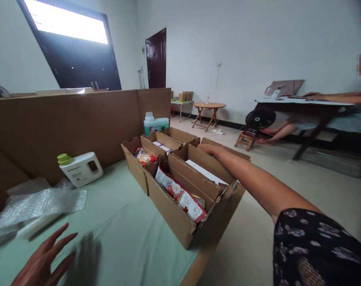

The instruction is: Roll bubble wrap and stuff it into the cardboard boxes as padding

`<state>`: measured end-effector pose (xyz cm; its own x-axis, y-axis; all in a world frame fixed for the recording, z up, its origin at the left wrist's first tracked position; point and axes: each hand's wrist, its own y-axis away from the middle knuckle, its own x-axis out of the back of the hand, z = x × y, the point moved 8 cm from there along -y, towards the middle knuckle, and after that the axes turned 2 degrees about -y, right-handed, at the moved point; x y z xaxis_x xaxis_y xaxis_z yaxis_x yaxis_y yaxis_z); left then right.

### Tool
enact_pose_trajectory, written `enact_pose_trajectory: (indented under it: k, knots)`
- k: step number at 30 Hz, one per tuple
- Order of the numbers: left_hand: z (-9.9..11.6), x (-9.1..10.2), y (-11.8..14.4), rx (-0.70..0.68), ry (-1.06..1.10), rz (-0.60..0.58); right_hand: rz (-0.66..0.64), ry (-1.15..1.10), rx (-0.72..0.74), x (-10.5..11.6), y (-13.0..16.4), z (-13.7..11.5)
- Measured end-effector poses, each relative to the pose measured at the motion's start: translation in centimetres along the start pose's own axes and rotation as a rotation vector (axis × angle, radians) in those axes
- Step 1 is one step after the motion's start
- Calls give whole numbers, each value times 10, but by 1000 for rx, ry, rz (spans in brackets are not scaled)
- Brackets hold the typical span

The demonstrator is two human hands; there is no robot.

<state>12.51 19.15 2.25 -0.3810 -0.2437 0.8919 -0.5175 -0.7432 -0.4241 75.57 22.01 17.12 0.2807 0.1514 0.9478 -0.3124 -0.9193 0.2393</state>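
My right hand reaches forward and rests flat on the far flap of the nearest open cardboard box, which holds a red and white snack packet and a white flat item. My left hand hovers open, fingers spread, above the green table cover at the lower left, holding nothing. A second open box behind holds a red packet. A third box stands further back.
A white jug with a green cap lies on its side by the cardboard wall. Bubble wrap lies at the left. A teal bottle stands behind the boxes. Another person sits at a table at right; a fan stands on the floor.
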Motion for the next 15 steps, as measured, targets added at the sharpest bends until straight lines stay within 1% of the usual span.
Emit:
enact_pose_trajectory:
  k: [2,4,5,7,8,9,10,11,12,13,14,15]
  knots:
    - [15,11,-5,-9,5,37,94,32,-32,19,11,-9]
    - [41,28,-15,-44,6,75,227,56,-60,50,29,-16]
    - [58,39,-22,-60,4,101,309,64,-71,69,42,-20]
    - [103,59,-42,-122,13,118,489,72,-73,104,76,-33]
    - [127,72,-53,-132,36,169,573,77,-63,117,96,-44]
    - [151,83,-65,-139,68,208,645,74,-25,125,117,-59]
    - [176,95,-78,-152,115,264,688,58,46,126,138,-79]
    - [198,105,-89,-148,178,328,695,26,153,121,157,-103]
    - [217,114,-99,-147,240,394,659,-49,334,110,175,-133]
    - [231,121,-107,-134,302,459,549,-134,532,92,190,-165]
    - [240,124,-114,-114,361,489,383,-200,716,70,201,-194]
    - [244,122,-120,-100,411,480,194,-249,875,50,209,-218]
